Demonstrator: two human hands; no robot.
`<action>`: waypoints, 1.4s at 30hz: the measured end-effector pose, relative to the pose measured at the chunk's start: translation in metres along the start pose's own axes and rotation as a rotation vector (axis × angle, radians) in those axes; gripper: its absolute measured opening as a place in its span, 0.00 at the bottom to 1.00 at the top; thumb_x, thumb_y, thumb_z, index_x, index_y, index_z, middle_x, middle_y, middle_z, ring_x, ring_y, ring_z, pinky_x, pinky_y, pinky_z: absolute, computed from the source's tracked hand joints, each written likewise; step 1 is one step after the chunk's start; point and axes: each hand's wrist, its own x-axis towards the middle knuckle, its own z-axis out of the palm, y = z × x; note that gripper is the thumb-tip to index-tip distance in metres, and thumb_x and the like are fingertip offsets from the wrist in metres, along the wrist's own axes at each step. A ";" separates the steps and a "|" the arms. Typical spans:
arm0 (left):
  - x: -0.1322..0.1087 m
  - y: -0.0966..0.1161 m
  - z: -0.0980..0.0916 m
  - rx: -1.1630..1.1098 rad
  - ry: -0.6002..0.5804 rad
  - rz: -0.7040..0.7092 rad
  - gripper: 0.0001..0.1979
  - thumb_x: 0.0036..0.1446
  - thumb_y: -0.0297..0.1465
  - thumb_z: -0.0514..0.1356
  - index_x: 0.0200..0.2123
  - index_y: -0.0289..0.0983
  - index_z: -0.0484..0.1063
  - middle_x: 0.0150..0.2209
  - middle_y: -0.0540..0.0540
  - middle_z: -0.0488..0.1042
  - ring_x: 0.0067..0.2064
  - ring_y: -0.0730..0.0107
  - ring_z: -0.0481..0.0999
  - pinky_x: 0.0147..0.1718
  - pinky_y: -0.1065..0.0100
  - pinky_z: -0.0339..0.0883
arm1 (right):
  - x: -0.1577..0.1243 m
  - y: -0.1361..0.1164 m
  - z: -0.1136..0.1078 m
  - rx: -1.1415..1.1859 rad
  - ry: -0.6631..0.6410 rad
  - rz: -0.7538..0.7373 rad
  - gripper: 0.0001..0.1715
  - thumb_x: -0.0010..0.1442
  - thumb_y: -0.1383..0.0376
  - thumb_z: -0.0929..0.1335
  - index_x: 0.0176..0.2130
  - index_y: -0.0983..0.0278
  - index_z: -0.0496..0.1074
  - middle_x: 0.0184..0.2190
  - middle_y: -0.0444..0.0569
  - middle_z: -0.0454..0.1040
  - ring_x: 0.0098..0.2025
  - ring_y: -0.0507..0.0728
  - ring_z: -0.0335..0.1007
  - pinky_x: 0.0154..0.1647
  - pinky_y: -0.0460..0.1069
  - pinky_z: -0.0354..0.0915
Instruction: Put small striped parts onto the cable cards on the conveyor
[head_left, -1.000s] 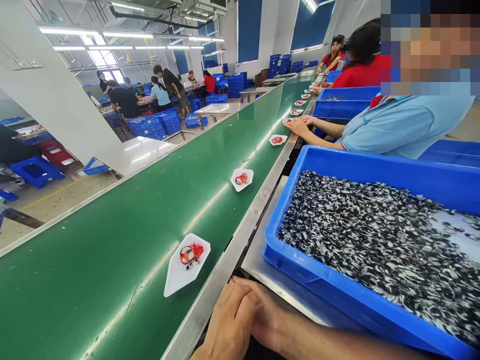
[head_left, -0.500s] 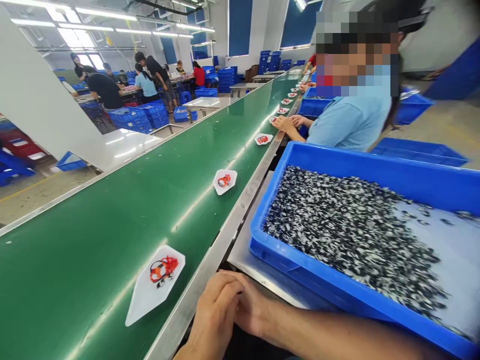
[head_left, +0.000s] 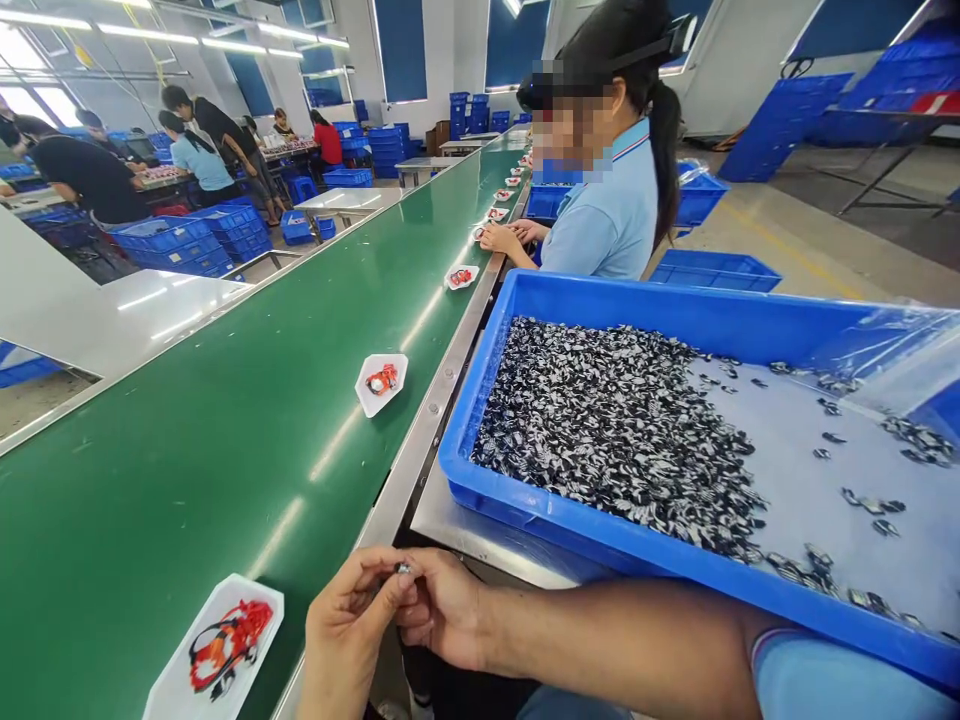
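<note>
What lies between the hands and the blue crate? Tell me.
In the head view, a steel shelf lies between the left hand and right hand, holding a small dark piece, and the blue crate.

Tall windows with dark blue blinds (head_left: 401, 50) in white wall (head_left: 454, 50); fluorescent tube lights (head_left: 142, 30) overhead; grey floor (head_left: 847, 235) with yellow line (head_left: 799, 255); stacked blue crates (head_left: 390, 150) by far wall; steel-topped table (head_left: 345, 200) mid-room.
</note>
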 end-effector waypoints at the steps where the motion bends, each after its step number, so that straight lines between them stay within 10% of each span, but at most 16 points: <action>1: 0.000 -0.001 0.000 -0.023 -0.009 0.003 0.13 0.43 0.37 0.65 0.31 0.36 0.72 0.31 0.48 0.74 0.34 0.71 0.74 0.33 0.76 0.69 | 0.000 0.000 0.000 -0.002 0.002 -0.003 0.05 0.44 0.68 0.62 0.22 0.66 0.57 0.14 0.37 0.53 0.13 0.45 0.44 0.14 0.41 0.39; 16: -0.008 -0.003 0.010 -0.065 0.075 0.149 0.08 0.39 0.33 0.67 0.25 0.39 0.72 0.32 0.51 0.75 0.36 0.73 0.73 0.38 0.76 0.69 | -0.004 -0.003 0.002 -0.035 -0.047 -0.013 0.04 0.46 0.69 0.60 0.22 0.65 0.56 0.15 0.38 0.50 0.13 0.45 0.42 0.14 0.41 0.38; 24: 0.025 0.032 -0.022 0.748 0.241 0.228 0.16 0.45 0.47 0.57 0.33 0.44 0.74 0.34 0.53 0.76 0.37 0.69 0.74 0.37 0.73 0.68 | -0.015 -0.009 0.012 -0.069 0.125 0.015 0.05 0.50 0.68 0.57 0.25 0.65 0.59 0.16 0.39 0.53 0.13 0.45 0.44 0.14 0.41 0.41; 31: 0.075 0.075 -0.028 1.538 0.161 0.445 0.17 0.58 0.31 0.43 0.40 0.38 0.71 0.37 0.47 0.73 0.38 0.67 0.70 0.38 0.66 0.62 | -0.015 -0.007 0.009 -0.038 0.106 0.024 0.03 0.48 0.68 0.58 0.25 0.66 0.59 0.16 0.39 0.53 0.13 0.44 0.44 0.14 0.40 0.38; 42: 0.081 0.091 -0.021 1.857 0.200 0.439 0.12 0.58 0.29 0.48 0.30 0.38 0.71 0.28 0.45 0.72 0.36 0.60 0.65 0.31 0.64 0.50 | -0.020 -0.012 0.013 -0.047 0.132 0.012 0.06 0.49 0.70 0.57 0.24 0.67 0.59 0.15 0.39 0.53 0.13 0.44 0.45 0.14 0.41 0.38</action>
